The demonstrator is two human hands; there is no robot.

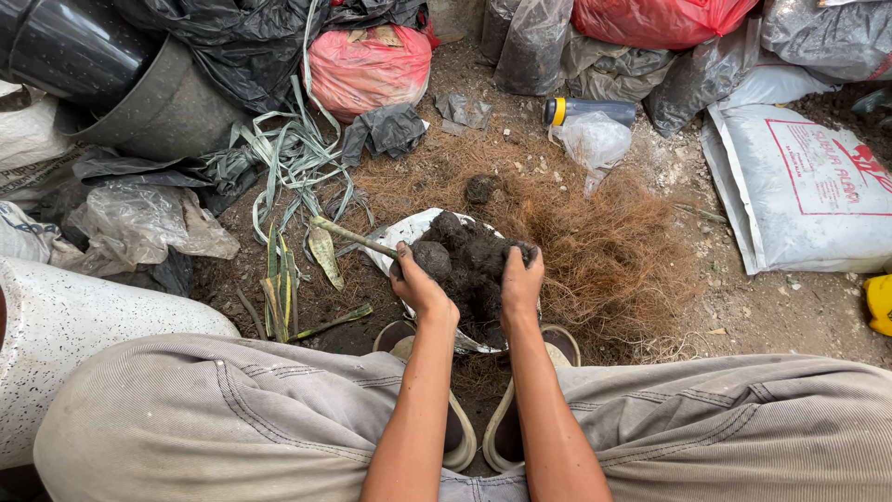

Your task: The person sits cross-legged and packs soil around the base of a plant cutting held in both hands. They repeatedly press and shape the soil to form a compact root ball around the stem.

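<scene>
i see my left hand closed around a dark clump of soil, lifted just above the heap of soil. my right hand grips the far side of that same heap, fingers curled over its edge. the heap sits in a white pot between my feet, and the pot rests on a spread of brown coconut fibre. a green plant stalk pokes out from the pot's left rim, touching my left hand's fingers. striped leaves lie on the ground just left of the pot. further back are a red bag, black bags and a grey bottle with a yellow cap. a white sack lies well to the right.
</scene>
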